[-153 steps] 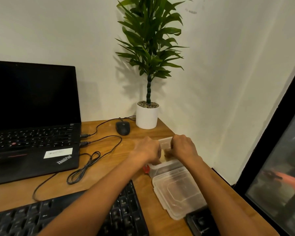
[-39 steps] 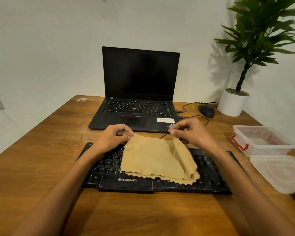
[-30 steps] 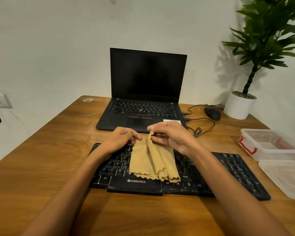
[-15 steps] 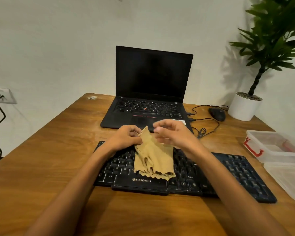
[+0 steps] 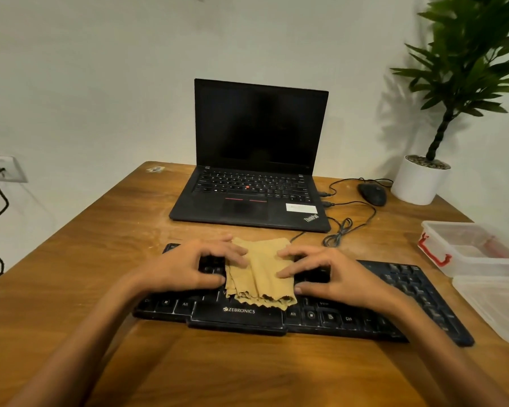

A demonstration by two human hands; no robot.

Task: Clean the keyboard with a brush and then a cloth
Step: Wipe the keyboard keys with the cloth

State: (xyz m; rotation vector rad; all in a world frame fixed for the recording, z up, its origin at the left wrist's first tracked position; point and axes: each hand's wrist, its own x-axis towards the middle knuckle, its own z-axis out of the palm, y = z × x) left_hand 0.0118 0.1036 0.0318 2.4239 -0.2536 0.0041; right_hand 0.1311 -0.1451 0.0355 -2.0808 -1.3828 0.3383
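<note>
A black Zebronics keyboard point(image 5: 394, 295) lies across the wooden table near me. A tan cloth point(image 5: 260, 273), folded into a narrow bundle with a zigzag edge, lies on the middle of its keys. My left hand point(image 5: 194, 267) rests on the cloth's left side with spread fingers touching it. My right hand point(image 5: 321, 273) presses the cloth's right side with straight fingers. Neither hand grips the cloth. No brush shows clearly; something reddish lies inside the plastic box.
An open black laptop point(image 5: 247, 201) stands behind the keyboard, with cables point(image 5: 340, 236) and a mouse point(image 5: 372, 193) to its right. A potted plant point(image 5: 420, 180) occupies the far right corner. A clear plastic box point(image 5: 470, 248) and its lid point(image 5: 494, 304) sit at the right edge.
The cloth was taken from the box, spread over the keyboard, then folded narrower. Both hands have let go of its top edge and now lie flat on it.
</note>
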